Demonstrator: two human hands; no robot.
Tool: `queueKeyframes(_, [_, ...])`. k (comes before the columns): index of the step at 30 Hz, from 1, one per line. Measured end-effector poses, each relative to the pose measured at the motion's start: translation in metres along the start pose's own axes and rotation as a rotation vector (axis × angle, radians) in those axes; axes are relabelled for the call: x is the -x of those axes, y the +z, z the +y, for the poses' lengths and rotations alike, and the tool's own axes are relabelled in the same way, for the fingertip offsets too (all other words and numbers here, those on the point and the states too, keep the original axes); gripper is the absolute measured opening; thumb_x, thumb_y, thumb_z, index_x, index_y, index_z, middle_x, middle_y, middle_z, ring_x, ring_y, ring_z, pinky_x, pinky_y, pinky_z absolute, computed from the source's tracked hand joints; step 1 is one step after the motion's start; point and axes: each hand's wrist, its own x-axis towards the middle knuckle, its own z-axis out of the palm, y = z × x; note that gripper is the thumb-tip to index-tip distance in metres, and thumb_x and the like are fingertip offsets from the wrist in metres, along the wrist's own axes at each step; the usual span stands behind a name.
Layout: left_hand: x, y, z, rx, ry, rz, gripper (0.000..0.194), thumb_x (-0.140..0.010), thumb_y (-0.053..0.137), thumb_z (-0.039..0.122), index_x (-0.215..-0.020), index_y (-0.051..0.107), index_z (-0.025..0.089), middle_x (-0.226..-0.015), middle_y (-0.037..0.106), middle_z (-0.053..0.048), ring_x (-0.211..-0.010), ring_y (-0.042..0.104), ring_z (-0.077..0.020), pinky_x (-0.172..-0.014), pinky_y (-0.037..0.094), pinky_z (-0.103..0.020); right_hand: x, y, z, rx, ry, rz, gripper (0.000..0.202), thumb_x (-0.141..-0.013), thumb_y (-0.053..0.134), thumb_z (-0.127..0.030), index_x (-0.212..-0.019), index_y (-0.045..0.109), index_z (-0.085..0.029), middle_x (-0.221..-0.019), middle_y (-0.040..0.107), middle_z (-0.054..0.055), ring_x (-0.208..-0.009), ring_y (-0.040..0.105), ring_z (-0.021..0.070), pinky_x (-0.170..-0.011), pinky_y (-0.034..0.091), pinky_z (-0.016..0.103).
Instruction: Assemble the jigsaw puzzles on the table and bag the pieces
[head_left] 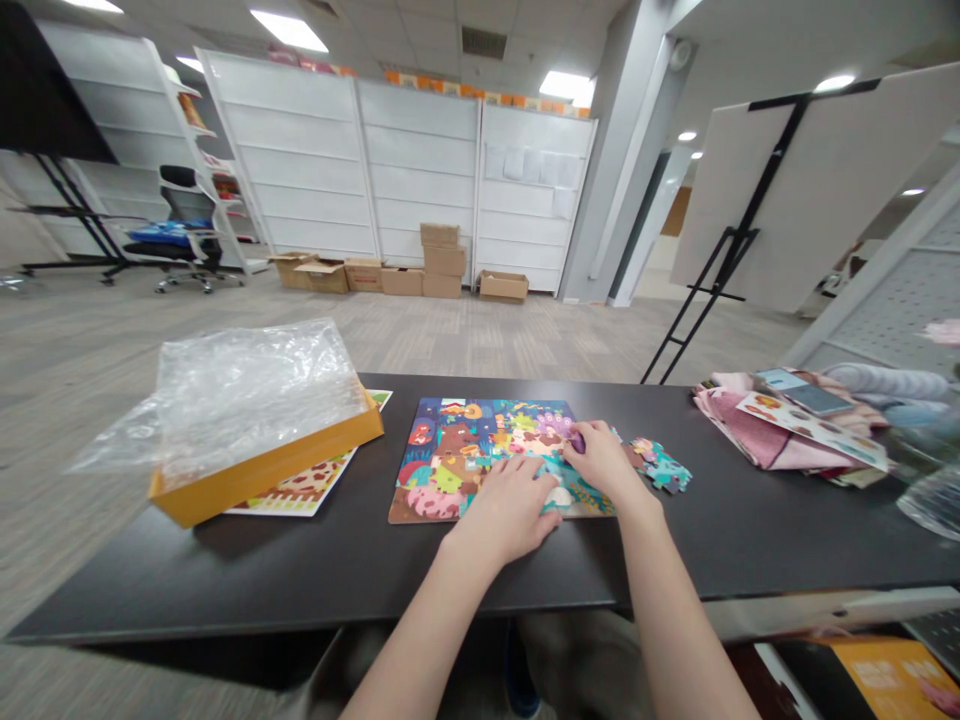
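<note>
A colourful jigsaw puzzle [450,440] lies flat on the dark table [337,575], largely filled in with cartoon pictures. Resting on its lower middle is my left hand [514,502], its fingers stretched out over the pieces. At the puzzle's right side my right hand [602,462] pinches a dark purple puzzle piece [577,441] between thumb and fingers. Part of the puzzle's right edge is hidden behind this hand. Just right of it, several teal and pink loose puzzle pieces [666,470] lie clustered on the table.
On the left, a yellow box [277,475] with a clear plastic bag [255,385] lies over illustrated sheets [319,485]. Pink cloths [739,430], a phone [821,399] and a picture card [817,432] sit at the right. Clear plastic [934,500] lies near the right edge.
</note>
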Motion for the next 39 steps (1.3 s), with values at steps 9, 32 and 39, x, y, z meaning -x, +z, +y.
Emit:
queueKeyframes(9, [0.0,-0.003,-0.001,-0.004,-0.007,-0.031,0.032,-0.094,0.061,0.04,-0.121,0.064,0.022,-0.128,0.062,-0.011,-0.125,0.054,-0.0312,-0.108,0.043,-0.049,-0.001,-0.004,0.0,-0.031,0.014,-0.014,0.029,-0.087,0.063,-0.027,-0.11,0.075,-0.013,-0.113,0.065,0.018,-0.1,0.062,0.0263,-0.095,0.045,0.035])
queueKeyframes(32, [0.003,-0.002,-0.008,0.048,0.002,-0.019,0.037,-0.092,0.064,0.04,-0.125,0.065,0.024,-0.126,0.064,-0.008,-0.124,0.055,-0.0297,-0.106,0.046,-0.045,0.002,-0.019,0.03,-0.201,0.069,0.001,0.027,-0.088,0.06,-0.023,-0.11,0.076,-0.018,-0.094,0.073,0.008,-0.077,0.068,0.0187,-0.087,0.051,0.032])
queueKeyframes(39, [0.003,-0.001,-0.01,0.047,-0.001,-0.015,0.037,-0.092,0.064,0.041,-0.125,0.065,0.024,-0.128,0.063,-0.008,-0.126,0.054,-0.0298,-0.109,0.044,-0.046,0.004,-0.017,0.021,-0.175,0.04,-0.056,0.021,-0.087,0.062,-0.027,-0.101,0.077,-0.02,-0.088,0.074,0.007,-0.078,0.067,0.0202,-0.081,0.051,0.032])
